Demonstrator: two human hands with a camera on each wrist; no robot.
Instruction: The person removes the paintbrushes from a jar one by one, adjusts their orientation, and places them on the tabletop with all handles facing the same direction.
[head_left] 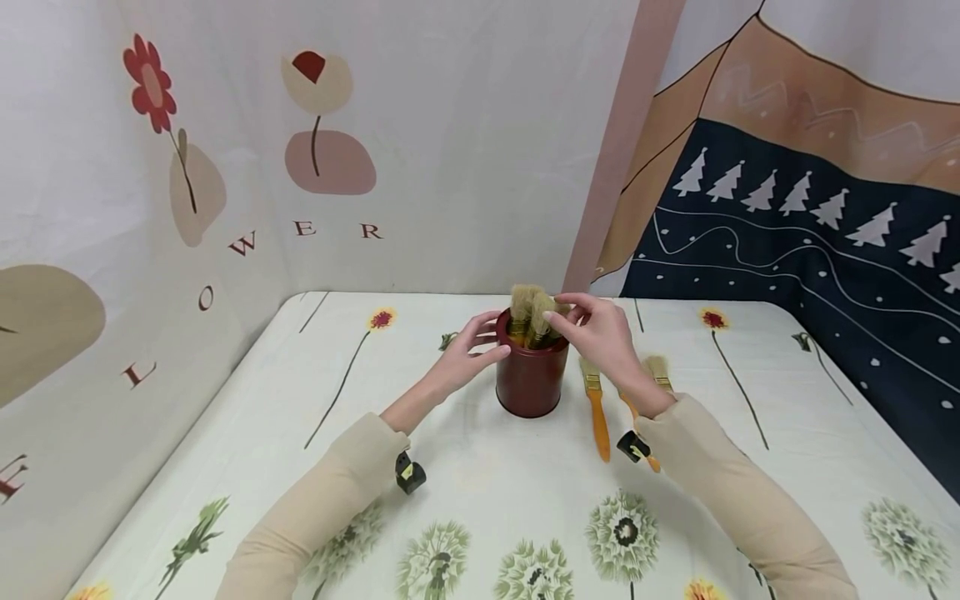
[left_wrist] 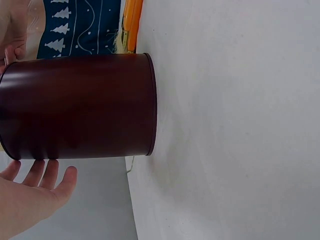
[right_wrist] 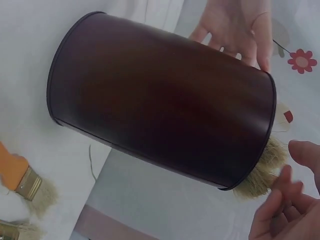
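A dark red cylindrical pot [head_left: 531, 383] stands upright on the table with several paintbrushes [head_left: 525, 300] in it, bristles up. My left hand [head_left: 467, 354] rests its fingertips against the pot's left side; the left wrist view shows these fingers [left_wrist: 50, 175] fairly straight on the wall. At the rim, my right hand [head_left: 600, 333] touches the bristles [right_wrist: 255, 182], its thumb and fingers apart in the right wrist view. To the right of the pot lies a paintbrush [head_left: 597, 417] with an orange handle. Another paintbrush [head_left: 660, 371] and an orange handle [head_left: 651, 458] show partly beneath my right arm.
The table has a white cloth [head_left: 450, 450] printed with flowers. Behind it hangs a pale curtain [head_left: 465, 167] with flower prints, and at the right a dark cloth [head_left: 750, 242] with white trees. Each sleeve end carries a small black device [head_left: 409, 472].
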